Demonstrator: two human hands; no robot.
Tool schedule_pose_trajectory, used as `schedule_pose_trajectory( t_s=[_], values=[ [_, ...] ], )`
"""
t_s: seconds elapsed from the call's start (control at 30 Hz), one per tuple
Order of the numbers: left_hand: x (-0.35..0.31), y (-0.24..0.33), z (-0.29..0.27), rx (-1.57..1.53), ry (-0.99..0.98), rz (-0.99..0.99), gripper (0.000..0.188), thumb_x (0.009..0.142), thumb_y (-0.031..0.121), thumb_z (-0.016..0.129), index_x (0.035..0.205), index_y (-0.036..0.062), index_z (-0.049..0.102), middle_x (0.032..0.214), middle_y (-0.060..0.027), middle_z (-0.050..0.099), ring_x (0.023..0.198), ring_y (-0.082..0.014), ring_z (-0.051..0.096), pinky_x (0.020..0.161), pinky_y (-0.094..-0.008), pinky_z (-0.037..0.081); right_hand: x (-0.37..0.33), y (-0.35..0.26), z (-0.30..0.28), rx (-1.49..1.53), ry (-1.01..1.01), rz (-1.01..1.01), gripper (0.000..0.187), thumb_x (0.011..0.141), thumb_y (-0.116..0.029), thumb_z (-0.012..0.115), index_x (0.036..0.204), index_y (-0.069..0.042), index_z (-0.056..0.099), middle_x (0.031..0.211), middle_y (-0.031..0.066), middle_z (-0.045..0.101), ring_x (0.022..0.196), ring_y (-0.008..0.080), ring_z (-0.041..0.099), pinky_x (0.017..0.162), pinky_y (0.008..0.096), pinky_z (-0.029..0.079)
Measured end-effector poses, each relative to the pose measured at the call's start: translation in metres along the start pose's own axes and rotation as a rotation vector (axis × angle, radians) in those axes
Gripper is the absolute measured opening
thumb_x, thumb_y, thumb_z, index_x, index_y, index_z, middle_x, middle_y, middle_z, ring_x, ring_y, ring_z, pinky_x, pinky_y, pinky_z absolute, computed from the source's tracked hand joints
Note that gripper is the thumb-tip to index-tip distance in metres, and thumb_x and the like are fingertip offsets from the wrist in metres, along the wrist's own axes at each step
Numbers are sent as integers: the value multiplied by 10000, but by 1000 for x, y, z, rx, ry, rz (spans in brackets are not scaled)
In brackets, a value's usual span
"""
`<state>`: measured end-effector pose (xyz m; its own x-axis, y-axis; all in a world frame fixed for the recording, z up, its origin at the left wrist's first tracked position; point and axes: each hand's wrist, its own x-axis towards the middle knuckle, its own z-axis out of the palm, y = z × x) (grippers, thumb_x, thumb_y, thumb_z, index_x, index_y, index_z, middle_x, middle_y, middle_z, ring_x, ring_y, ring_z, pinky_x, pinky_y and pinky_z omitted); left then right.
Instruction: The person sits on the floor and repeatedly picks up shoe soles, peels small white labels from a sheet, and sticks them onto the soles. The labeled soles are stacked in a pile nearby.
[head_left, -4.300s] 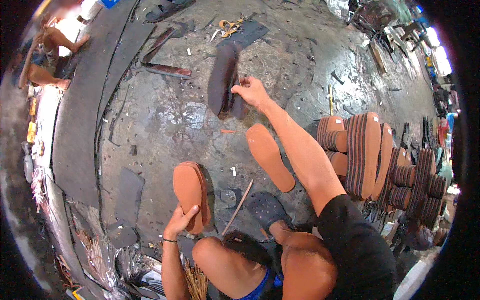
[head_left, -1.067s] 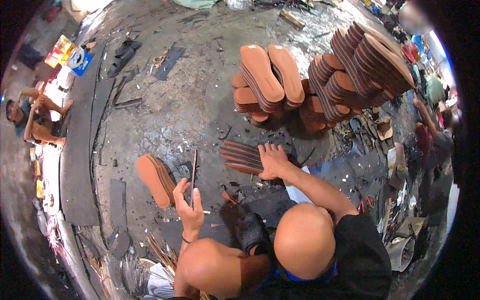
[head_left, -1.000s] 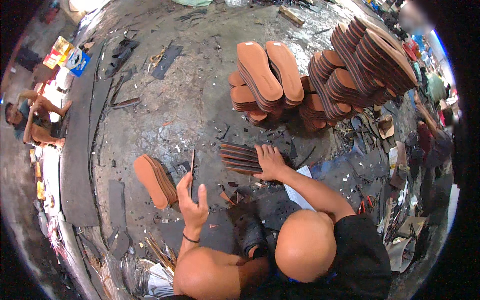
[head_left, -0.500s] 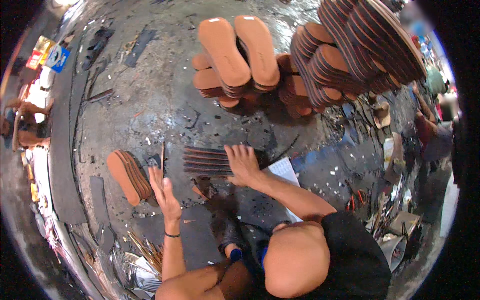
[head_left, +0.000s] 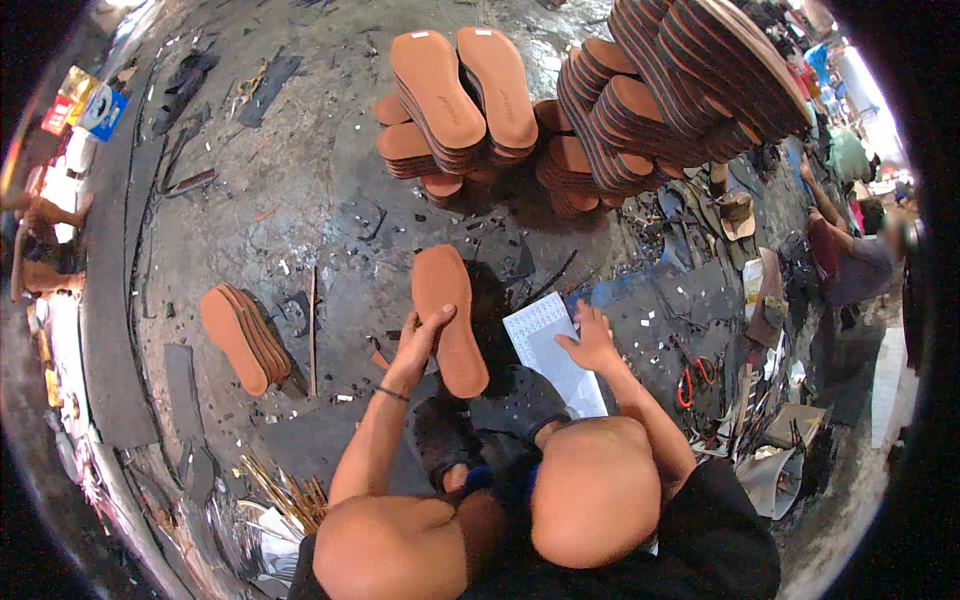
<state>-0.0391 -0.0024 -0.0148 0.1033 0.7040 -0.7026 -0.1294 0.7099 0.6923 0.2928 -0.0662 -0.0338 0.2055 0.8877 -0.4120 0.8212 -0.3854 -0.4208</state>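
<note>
My left hand [head_left: 418, 345] grips a stack of brown insoles [head_left: 445, 290], thumb on the top face. The stack is held upright above my shoes, and how many layers are in it is hidden. My right hand [head_left: 592, 342] is at the right edge of a white sheet [head_left: 538, 322] with rows of small printed labels. Its fingers are apart, with the thumb over the sheet. To the left on the floor leans a small fanned stack of brown insoles [head_left: 235, 335].
Two insole piles [head_left: 440, 90] ahead bear small white stickers on top. Taller insole stacks [head_left: 690, 85] rise at the far right. Red-handled scissors [head_left: 686, 385] lie to the right among scraps. Another person [head_left: 850, 255] sits at the far right; more arms [head_left: 50, 245] show at the left edge.
The insole stack that lay edge-up under my right hand is now raised in my left hand, brown face showing. My right hand has moved right to the sheet.
</note>
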Motion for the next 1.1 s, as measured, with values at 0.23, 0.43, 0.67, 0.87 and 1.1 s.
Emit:
schedule_pose_trajectory(
  t_s=[0.23,0.43,0.67,0.87,1.1],
  values=[
    [16,-16,-13,286,17,92,988,692,548,804,1316,-137,461,1258,-246,575,1090,-295,625,913,-396,512,-16,-11,-13,46,-66,-98,463,785,-300,768,1117,-6,634,995,173,682,947,318,641,878,415,487],
    [-23,7,3,1034,504,737,912,768,504,780,1355,-96,424,1287,-233,542,1197,-325,555,998,-396,455,4,-63,-90,705,195,-162,322,883,-135,690,1160,12,615,1034,91,694,938,172,646,837,339,508],
    [-63,67,30,139,-313,530,679,873,174,737,1400,-59,379,1372,-176,511,1276,-276,492,1061,-412,412,19,-170,-97,1153,-190,-204,305,892,-118,706,1169,-25,618,1079,55,677,959,153,639,853,313,515],
    [-63,44,15,-42,-230,347,270,864,39,719,1099,-24,601,1045,-72,678,966,-137,641,882,-308,530,33,-192,-69,637,193,-434,421,859,-98,707,1232,-1,539,1137,130,608,1019,240,589,891,370,483],
    [-81,11,17,-84,-120,352,345,860,-9,699,1183,-11,577,1062,-56,666,958,-118,639,855,-276,529,8,-204,-47,87,-187,-972,191,851,-177,663,1016,-82,673,978,90,628,917,303,621,804,399,508]
  ],
)
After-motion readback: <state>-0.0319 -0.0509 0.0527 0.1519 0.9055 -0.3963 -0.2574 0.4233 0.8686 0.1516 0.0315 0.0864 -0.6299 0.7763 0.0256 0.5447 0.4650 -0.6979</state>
